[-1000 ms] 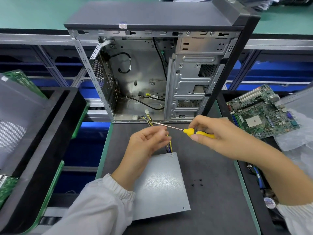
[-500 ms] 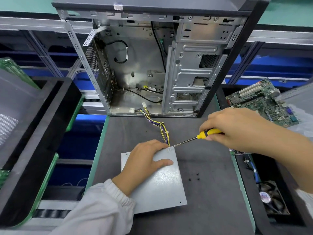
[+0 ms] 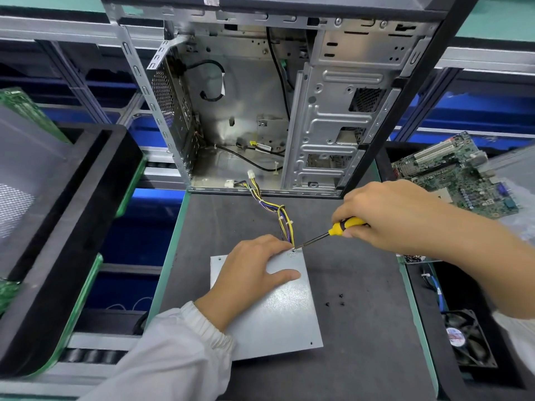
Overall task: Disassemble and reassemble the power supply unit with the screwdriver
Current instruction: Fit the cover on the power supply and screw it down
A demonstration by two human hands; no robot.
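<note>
The power supply [image 3: 278,311], a flat grey metal box, lies on the dark counter [image 3: 362,357] just in front of the open computer case [image 3: 289,96]. The left hand [image 3: 254,273] rests flat on its top, fingers spread and relaxed, pressing it down near the far edge. The right hand [image 3: 390,218] is curled around the yellow and black handle of the screwdriver [image 3: 327,234]; the thin metal shaft slants down to the left, and its tip sits on a screw [image 3: 294,250] at the far right corner of the box, right beside the left hand's fingertips. So the two hands are close together but on different things, one pressing, one gripping.

A bundle of yellow, black and purple wires [image 3: 278,212] runs from the far edge of the box up into the bottom of the case, ending in white plugs. Three small dark screws [image 3: 337,301] lie loose on the counter just to the right of the box. Further right, a green circuit board [image 3: 454,175] sits at the counter's edge, and a black fan [image 3: 466,340] lies lower down in a bin. A black tray [image 3: 66,241] stands off to the left.
</note>
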